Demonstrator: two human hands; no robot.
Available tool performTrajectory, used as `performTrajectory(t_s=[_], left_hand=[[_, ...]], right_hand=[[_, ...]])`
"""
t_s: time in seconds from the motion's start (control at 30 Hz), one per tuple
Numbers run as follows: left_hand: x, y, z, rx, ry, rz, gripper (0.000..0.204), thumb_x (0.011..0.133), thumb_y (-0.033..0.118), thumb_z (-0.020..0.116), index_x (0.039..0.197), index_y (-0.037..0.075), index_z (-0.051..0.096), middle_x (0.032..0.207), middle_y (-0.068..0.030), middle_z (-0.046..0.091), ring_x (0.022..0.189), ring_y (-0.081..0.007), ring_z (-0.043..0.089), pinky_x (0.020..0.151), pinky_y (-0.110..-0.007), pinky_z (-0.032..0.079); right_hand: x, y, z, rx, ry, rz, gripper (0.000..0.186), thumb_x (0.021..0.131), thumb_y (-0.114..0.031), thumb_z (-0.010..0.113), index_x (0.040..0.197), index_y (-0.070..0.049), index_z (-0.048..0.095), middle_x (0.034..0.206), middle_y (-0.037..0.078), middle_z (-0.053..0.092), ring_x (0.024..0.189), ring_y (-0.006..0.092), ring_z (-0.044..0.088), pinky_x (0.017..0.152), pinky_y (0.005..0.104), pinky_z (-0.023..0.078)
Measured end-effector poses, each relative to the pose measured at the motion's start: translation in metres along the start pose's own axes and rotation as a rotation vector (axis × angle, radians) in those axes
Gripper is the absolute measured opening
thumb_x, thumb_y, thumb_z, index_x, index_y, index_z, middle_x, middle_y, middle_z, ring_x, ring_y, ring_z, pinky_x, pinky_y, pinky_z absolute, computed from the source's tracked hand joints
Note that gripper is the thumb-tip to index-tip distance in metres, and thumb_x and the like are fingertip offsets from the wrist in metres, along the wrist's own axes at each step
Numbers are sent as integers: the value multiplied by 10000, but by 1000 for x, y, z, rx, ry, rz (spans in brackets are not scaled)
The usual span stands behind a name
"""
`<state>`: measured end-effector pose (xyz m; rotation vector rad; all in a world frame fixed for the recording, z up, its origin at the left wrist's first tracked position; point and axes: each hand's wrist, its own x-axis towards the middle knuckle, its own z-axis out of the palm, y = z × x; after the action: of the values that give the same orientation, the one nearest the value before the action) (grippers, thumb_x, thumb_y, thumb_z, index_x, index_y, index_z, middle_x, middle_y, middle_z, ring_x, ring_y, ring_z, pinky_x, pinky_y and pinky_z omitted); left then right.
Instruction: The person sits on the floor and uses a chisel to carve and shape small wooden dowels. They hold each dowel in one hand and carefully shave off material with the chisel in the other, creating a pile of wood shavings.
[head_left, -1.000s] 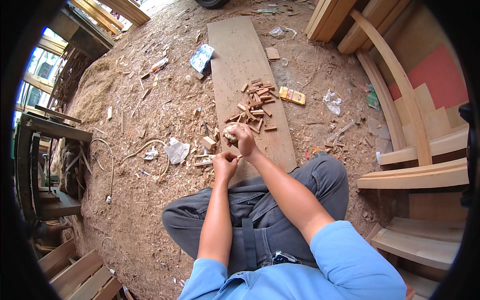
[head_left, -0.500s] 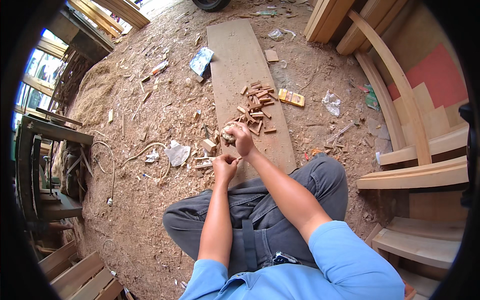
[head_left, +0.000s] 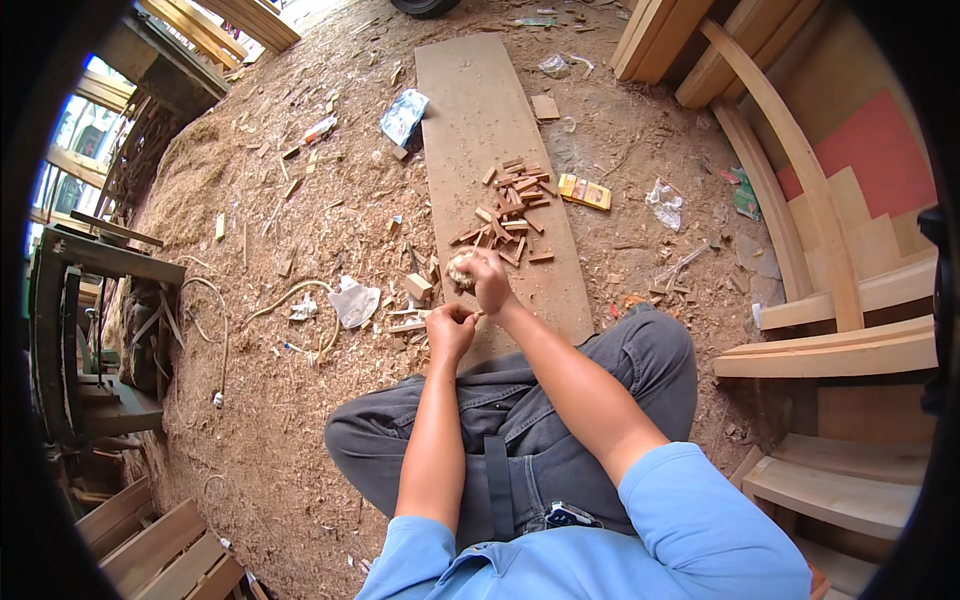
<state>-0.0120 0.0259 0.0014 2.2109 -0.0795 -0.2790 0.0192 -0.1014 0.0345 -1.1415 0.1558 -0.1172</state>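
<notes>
My right hand [head_left: 490, 283] is closed around a pale, rough, rounded lump [head_left: 462, 268], whose kind I cannot make out. It is above the near part of a long flat board [head_left: 465, 100] on the ground. Just below it and to the left, my left hand [head_left: 450, 328] is closed in a pinch. A small thin brown piece [head_left: 480, 314] shows at its fingertips, too small to name for sure. Beyond my hands, a pile of small reddish-brown wooden blocks [head_left: 515, 205] lies scattered on the board.
A yellow packet [head_left: 584, 192] rests at the board's right edge, a blue-and-white packet [head_left: 403, 118] at its left. Sawdust and offcuts cover the ground. A pale cord [head_left: 226, 340] lies left, by a dark machine frame [head_left: 60, 320]. Timber planks [head_left: 835, 350] stand at right.
My right hand and the pale lump have shifted very slightly, and the view has moved a little. My left hand keeps its pinch in nearly the same place.
</notes>
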Motion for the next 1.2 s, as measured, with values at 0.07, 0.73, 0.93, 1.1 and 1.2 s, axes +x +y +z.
performTrajectory(t_s=[0.07,0.73,0.93,1.1,1.2], left_hand=[[-1,1,-1,56,8,32,97,739,81,779,773,-1,741,686,-144,703,607,-209,677,626,-326,534],[13,8,-11,-237,104,-19,126,791,67,769,888,-8,739,799,-107,741,716,-148,699,688,-281,543],[17,34,-29,-558,190,39,116,859,37,747,955,-19,716,868,-63,720,781,-88,661,701,-222,526],[9,62,-51,-691,257,139,147,860,2,735,999,-26,699,901,-77,715,767,-98,657,699,-220,533],[5,73,-62,-703,278,172,149,853,-17,734,995,-34,693,904,-80,709,778,-101,656,696,-220,543]], right_hand=[[0,1,1,-293,60,-16,324,851,-189,585,1048,67,608,1036,119,606,922,160,585,879,282,461],[16,-59,-7,339,235,-82,238,892,-178,469,875,12,611,709,92,620,596,162,583,549,277,476],[15,-90,-7,159,342,121,142,871,-146,584,878,-8,618,732,78,625,588,143,583,517,273,479],[11,-91,-2,-133,120,260,150,806,-116,703,908,-18,654,748,56,627,619,126,590,497,262,483],[9,-90,4,-194,34,256,186,802,-99,705,958,-5,673,790,68,652,656,127,613,550,273,515]])
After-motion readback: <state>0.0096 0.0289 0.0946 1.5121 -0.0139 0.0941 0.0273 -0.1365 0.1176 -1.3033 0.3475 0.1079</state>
